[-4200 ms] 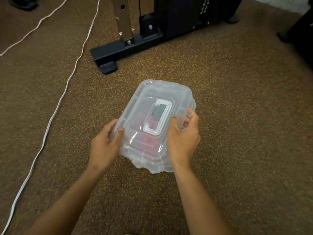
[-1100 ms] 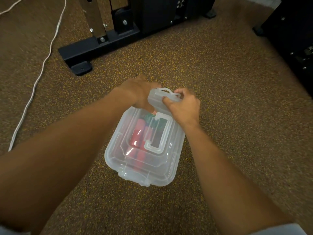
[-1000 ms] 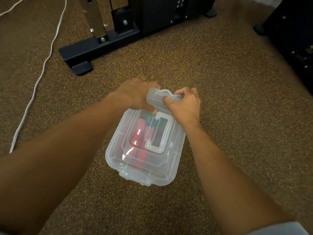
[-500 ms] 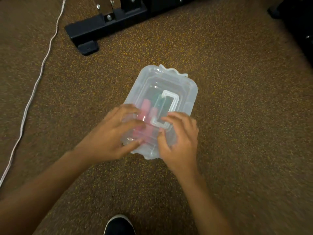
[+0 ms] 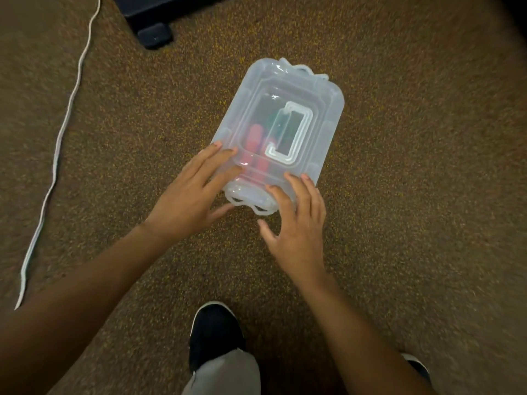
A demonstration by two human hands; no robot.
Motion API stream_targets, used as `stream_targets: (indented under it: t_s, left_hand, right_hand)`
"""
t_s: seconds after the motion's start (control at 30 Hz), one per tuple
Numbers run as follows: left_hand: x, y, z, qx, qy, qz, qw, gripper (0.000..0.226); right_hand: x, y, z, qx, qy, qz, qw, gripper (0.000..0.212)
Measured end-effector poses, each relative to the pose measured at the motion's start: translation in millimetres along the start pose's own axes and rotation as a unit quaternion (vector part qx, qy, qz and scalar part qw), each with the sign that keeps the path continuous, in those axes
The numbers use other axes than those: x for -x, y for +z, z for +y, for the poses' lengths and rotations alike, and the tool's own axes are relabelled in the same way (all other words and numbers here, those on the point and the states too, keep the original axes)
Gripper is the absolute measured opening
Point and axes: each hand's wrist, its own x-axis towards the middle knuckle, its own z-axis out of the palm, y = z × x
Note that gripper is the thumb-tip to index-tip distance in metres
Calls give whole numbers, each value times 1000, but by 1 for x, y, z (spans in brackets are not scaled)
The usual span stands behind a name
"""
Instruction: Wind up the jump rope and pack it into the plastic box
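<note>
A clear plastic box lies on the brown carpet with its lid on and a white handle flat on top. Through the lid I make out the jump rope's red handles and something dark green beside them. My left hand rests with spread fingers on the lid's near left corner. My right hand has its fingertips on the near right edge, beside the near latch. Neither hand grips anything.
A white cord runs along the carpet at the left. The black foot of a gym machine sits at the top, beyond the box. My black shoe stands on the carpet below the hands.
My hands left the far latch and came back to the near end of the box. The view tilted down, so my shoe now shows.
</note>
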Motion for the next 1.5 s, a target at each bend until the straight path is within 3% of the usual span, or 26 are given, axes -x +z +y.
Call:
stream_targets:
  t_s: [0.37, 0.5, 0.67, 0.87, 1.03, 1.27, 1.5]
  left_hand:
    - [0, 5, -2, -24, -5, -12, 1000, 92]
    - [0, 9, 1, -31, -7, 2, 1000, 94]
    - [0, 10, 4, -32, -14, -2, 999, 89]
    - [1, -1, -2, 52, -20, -53, 997, 86]
    - [-2, -23, -9, 132, -74, -79, 985, 68]
    - [-6, -27, -17, 158, -23, -33, 987, 55]
    - [-9, -27, -19, 153, -34, 0, 988, 40]
  right_hand:
    - [-5, 6, 11, 45, -41, 27, 998, 70]
    - [-3, 11, 14, 80, -56, 11, 995, 80]
    - [-7, 14, 15, 81, -55, 46, 994, 76]
    - [-5, -1, 27, 36, -88, 5, 995, 71]
    - [-5, -10, 24, -31, -53, 5, 998, 64]
    - [-4, -7, 16, -87, -28, 18, 996, 57]
    - [-6, -8, 10, -117, 1, 43, 992, 43]
